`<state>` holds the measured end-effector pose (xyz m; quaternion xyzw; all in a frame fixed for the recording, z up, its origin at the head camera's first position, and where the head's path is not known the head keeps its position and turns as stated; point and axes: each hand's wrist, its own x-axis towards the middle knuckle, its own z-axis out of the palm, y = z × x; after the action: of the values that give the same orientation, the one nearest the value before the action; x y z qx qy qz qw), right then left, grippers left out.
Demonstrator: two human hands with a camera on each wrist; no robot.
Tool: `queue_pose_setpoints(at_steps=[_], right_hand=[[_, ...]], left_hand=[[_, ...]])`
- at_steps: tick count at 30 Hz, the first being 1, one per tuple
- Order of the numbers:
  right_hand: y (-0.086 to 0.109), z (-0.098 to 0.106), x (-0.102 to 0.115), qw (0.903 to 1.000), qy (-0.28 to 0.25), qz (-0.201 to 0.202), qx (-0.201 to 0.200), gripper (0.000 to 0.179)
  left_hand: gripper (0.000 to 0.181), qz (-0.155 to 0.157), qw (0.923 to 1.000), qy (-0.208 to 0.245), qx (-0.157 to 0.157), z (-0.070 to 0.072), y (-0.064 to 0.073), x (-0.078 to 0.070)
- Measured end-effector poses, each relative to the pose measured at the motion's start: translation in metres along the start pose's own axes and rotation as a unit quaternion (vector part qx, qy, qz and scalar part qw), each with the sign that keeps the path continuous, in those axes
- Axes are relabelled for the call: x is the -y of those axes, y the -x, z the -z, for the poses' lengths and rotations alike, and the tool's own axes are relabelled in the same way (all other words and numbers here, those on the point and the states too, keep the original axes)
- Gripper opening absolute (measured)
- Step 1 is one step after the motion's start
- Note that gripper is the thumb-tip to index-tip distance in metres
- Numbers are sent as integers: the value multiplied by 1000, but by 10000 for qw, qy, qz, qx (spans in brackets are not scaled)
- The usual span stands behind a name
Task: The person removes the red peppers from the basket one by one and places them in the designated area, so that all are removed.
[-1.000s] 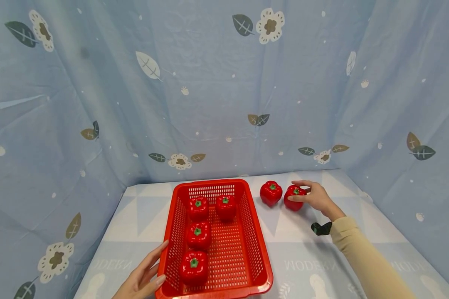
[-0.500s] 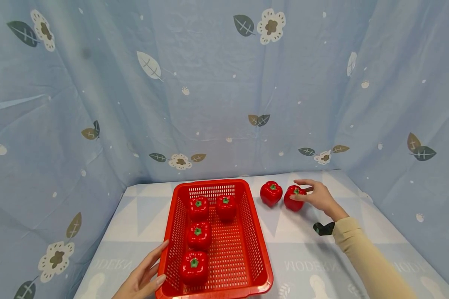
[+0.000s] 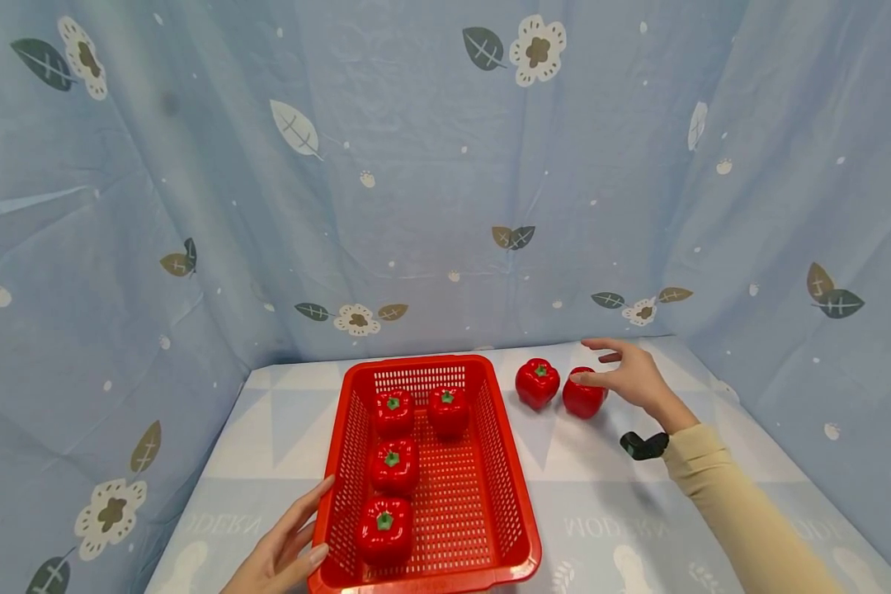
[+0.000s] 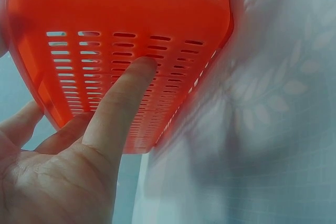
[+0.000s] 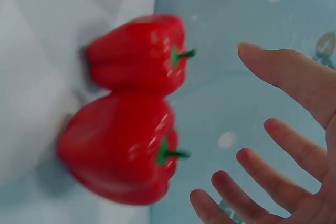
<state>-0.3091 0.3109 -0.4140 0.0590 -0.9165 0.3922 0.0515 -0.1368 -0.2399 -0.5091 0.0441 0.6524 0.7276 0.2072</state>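
In the head view, my left hand rests against the left side of a red plastic basket, thumb and forefinger at the rim. The left wrist view shows a straight finger touching the slotted outer wall. Inside the basket stand several glossy red bell peppers with green stems. My right hand, fingers spread, hovers above the right one of two more bell peppers on the table. In the right wrist view, the hand is apart from both the upper pepper and the lower pepper, which touch.
The basket stands on a pale patterned tablecloth, with the two loose peppers just off its far right corner. Blue flowered curtains enclose the back and sides. A small black device sits at my right wrist.
My right hand has risen from around the right loose pepper and now hangs above it, its thumb in front of the stem. The peppers, basket and left hand have stayed put.
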Motion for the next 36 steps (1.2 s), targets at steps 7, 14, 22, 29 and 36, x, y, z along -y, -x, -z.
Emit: queue_pose_setpoints(at_steps=[7,14,22,29,36], right_hand=[[3,0,30,9981,-570,121,181,78],[2,-5,55,9940,-923,415,421,79],[3,-22,81,9874,-1262,727,615,77],[1,-37,97,9834,-1373,907,764,76],[0,-59,109,9778,-1575,984,973,75]], left_hand=[[88,2,10000,-52,-15,0,0,-1],[88,-38,9999,-105,-39,0,-1,-2],[85,-172,9998,-4,139,0,1,-1],[83,-234,9995,-25,208,1,1,0],[85,-162,9998,-58,76,-1,0,-2]])
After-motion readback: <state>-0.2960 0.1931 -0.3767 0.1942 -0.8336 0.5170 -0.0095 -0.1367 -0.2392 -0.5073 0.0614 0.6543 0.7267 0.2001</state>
